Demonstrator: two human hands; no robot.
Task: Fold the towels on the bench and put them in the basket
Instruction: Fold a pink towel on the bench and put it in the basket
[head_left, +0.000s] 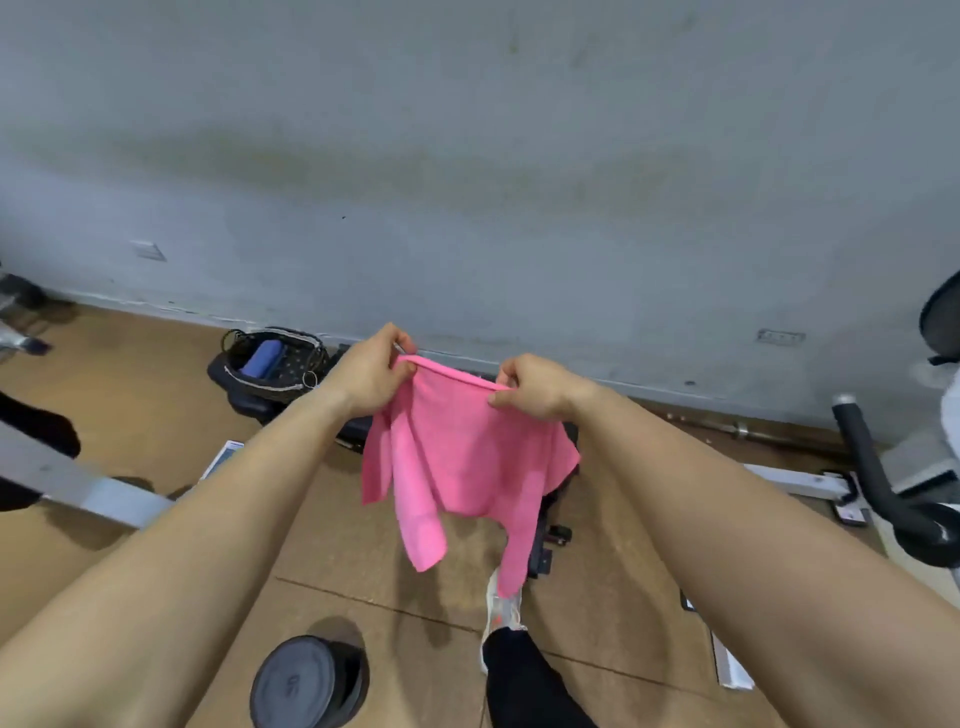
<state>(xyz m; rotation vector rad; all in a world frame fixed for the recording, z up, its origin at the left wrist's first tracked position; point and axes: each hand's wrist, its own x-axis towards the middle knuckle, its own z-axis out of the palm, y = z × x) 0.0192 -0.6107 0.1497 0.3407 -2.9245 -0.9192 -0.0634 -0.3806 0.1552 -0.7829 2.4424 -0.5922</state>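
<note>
A pink towel hangs in the air in front of me, held by its top edge. My left hand pinches the left end of that edge and my right hand pinches the right end. The cloth droops in uneven folds below them. Behind the towel a dark bench runs away toward the wall, mostly hidden by the cloth. At its far left end stands a dark dotted basket with a folded blue towel inside.
A round weight plate lies on the brown floor near my left forearm. My shoe and dark trouser leg are below the towel. A barbell lies along the wall. Grey machine frames stand at the left and an exercise bike at the right.
</note>
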